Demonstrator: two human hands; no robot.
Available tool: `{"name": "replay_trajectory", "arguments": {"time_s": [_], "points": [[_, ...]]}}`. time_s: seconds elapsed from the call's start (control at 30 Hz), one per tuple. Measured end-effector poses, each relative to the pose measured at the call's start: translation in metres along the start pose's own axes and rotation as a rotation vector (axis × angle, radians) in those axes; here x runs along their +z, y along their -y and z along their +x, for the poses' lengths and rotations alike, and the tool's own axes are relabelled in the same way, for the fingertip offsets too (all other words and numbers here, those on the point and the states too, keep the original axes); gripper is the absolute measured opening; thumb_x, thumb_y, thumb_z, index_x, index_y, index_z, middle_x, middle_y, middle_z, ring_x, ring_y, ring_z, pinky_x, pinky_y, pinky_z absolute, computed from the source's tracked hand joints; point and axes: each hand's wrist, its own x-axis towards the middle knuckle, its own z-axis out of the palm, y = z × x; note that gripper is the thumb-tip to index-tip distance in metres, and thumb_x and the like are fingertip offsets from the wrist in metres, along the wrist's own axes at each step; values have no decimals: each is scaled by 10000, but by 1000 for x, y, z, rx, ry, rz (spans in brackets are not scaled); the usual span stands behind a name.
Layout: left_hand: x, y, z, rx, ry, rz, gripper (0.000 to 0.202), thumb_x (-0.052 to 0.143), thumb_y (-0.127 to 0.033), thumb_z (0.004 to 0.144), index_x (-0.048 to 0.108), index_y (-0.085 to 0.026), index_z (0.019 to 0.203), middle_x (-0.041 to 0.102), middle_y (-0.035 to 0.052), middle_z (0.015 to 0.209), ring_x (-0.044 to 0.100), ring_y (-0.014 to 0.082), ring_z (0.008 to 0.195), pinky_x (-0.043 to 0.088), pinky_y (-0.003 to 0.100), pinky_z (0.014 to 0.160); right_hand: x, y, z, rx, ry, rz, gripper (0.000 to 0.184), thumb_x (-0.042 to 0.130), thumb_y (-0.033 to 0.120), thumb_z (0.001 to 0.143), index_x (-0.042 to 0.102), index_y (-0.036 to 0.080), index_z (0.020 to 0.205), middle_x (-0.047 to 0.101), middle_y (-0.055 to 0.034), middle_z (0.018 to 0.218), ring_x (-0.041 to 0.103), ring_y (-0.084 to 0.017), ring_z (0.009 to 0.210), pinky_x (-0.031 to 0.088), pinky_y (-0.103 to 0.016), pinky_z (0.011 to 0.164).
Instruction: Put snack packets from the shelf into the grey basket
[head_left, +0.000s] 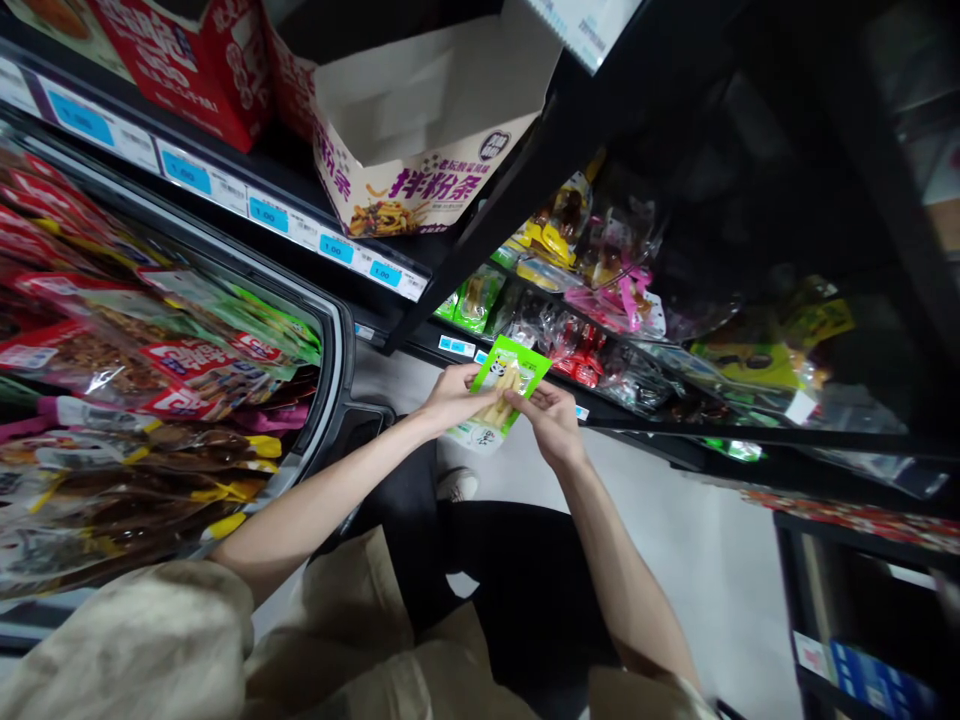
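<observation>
A small green and clear snack packet (510,372) with pale yellow strips inside is held up in front of the lower shelf. My left hand (455,397) pinches its left edge, thumb across the front. On the other side, my right hand (551,420) grips the right edge, with its thumb on the front face. The fingers behind the packet are partly hidden. Similar green packets (478,298) lie on the shelf just beyond it.
At my left stands a grey-rimmed bin (341,370) full of bagged snacks. Above are an open cardboard display box (442,190) and a red box (195,75) over blue price tags (268,214). Bagged goods (622,260) fill the dark shelf at right.
</observation>
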Motion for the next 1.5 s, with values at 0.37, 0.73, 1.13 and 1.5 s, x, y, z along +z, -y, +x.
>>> {"name": "replay_trajectory", "arguments": {"time_s": [0.37, 0.73, 1.13, 1.5], "points": [[1, -2, 1, -5, -6, -58, 380, 870, -349, 670, 725, -103, 921, 747, 79, 918, 677, 179, 787, 527, 260, 682, -3, -6, 1, 23, 24, 76, 382, 948, 347, 599, 782, 217, 917, 782, -61, 1007, 718, -278, 1033, 581, -411, 922], [2, -2, 0, -37, 0, -61, 325, 842, -233, 683, 719, -117, 961, 753, 80, 956, 694, 190, 818, 543, 273, 711, -3, 0, 3, 37, -5, 124, 367, 911, 429, 665, 773, 234, 944, 782, -41, 993, 726, -254, 983, 590, -394, 898], [-1, -1, 2, -12, -111, 34, 333, 864, -264, 630, 708, -138, 897, 709, 31, 846, 636, 163, 760, 462, 236, 645, -21, -10, 19, -16, -349, 230, 372, 850, 312, 674, 695, 200, 994, 751, -53, 1082, 704, -192, 960, 581, -310, 807], [-5, -15, 8, -29, -495, -435, 596, 945, -298, 490, 622, -181, 976, 735, 34, 962, 672, 181, 861, 518, 282, 750, -23, -4, 4, 113, 152, -280, 413, 959, 343, 531, 766, 145, 837, 741, -35, 808, 634, -180, 670, 528, -315, 635]]}}
